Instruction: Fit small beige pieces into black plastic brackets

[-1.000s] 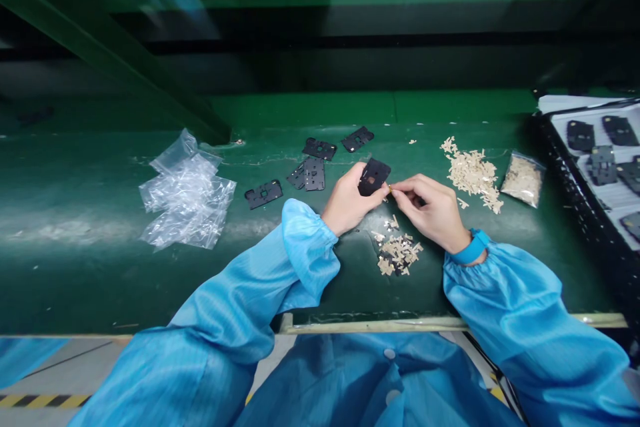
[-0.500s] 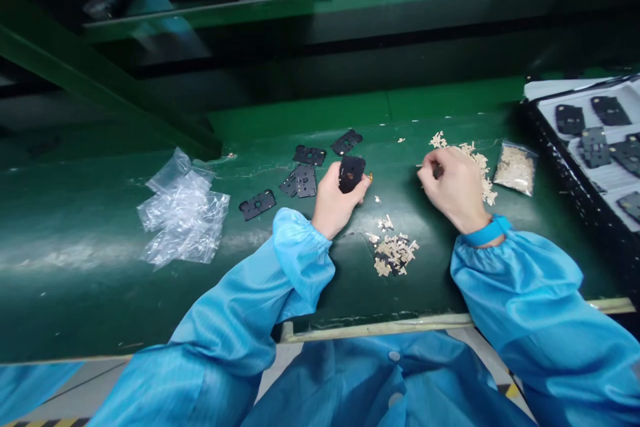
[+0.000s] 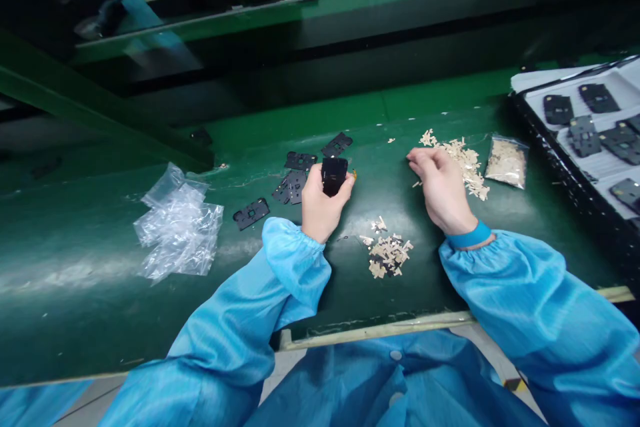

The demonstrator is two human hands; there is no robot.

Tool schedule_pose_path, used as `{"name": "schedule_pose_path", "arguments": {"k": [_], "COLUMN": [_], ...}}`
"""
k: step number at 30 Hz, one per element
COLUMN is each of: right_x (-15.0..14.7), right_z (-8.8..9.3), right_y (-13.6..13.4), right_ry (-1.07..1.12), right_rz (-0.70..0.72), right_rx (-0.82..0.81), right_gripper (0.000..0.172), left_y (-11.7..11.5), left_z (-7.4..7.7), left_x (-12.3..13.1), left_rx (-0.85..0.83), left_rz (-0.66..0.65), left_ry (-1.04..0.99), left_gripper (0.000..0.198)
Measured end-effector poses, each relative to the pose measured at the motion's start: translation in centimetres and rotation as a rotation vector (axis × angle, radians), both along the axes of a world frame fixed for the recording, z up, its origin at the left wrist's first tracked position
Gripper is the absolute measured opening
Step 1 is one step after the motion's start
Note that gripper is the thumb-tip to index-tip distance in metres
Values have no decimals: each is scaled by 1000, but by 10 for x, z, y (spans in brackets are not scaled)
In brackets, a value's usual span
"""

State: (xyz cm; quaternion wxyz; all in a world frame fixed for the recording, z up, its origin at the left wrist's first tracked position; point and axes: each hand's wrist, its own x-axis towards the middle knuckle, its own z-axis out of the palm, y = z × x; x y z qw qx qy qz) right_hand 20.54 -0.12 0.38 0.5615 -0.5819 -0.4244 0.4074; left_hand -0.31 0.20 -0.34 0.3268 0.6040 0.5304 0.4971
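Head view: a black plate (image 3: 334, 175) is clamped between the fingers and thumb of the left hand (image 3: 323, 201), at the stage where strips appear to be handled. The right hand (image 3: 443, 181) is held with fingertips (image 3: 412, 155) together beside a spread of tan strips (image 3: 463, 161); any strip held cannot be made out, and a fingertip pinch is called for. A strip-filled bag (image 3: 507, 161) lies farther right.
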Motion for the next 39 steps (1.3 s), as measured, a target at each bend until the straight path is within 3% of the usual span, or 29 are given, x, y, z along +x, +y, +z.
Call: {"name": "schedule_pose_path", "arguments": {"k": [1, 2, 3, 6, 9, 13, 20, 23, 26, 30, 34, 37, 39], "right_x": [4, 6, 7, 3, 0, -2, -4, -5, -6, -8, -9, -10, -12], "right_z": [3, 7, 11, 26, 33, 32, 27, 27, 29, 29, 25, 18, 13], "right_y": [1, 1, -1, -9, -14, -16, -18, -19, -20, -19, -18, -18, -19], "right_ry": [58, 129, 200, 281, 331, 414, 486, 509, 517, 419, 190, 1, -87], "right_rz": [-89, -62, 43, 538, 767, 875, 844, 828, 825, 779, 574, 452, 404], "right_rx": [12, -14, -75, -353, -509, -567, -511, -511, -518, -487, -295, -131, -68], "right_gripper": [16, 16, 18, 26, 31, 34, 21, 19, 18, 15, 7, 6, 8], "left_y": [-1, -1, -2, -1, 1, 3, 3, 3, 2, 0, -3, -3, -4], "left_z": [-1, -2, -2, -2, 0, 1, 0, -3, -7, -8, -6, -4, -2], "left_x": [-2, -4, -6, -12, -14, -13, -12, -15, -18, -16, -4, 7, 11], "left_rx": [61, 140, 232, 586, 847, 915, 890, 788, 561, 380, 7, -329, -443], "left_rz": [-17, -43, -82, -212, -252, -251, -216, -232, -274, -282, -210, -283, -325], "left_ry": [64, 136, 213, 372, 393, 390, 401, 421, 416, 323, 29, -302, -446], "left_gripper": [25, 26, 28, 29, 33, 34, 31, 32, 39, 45, 50, 38, 37]}}
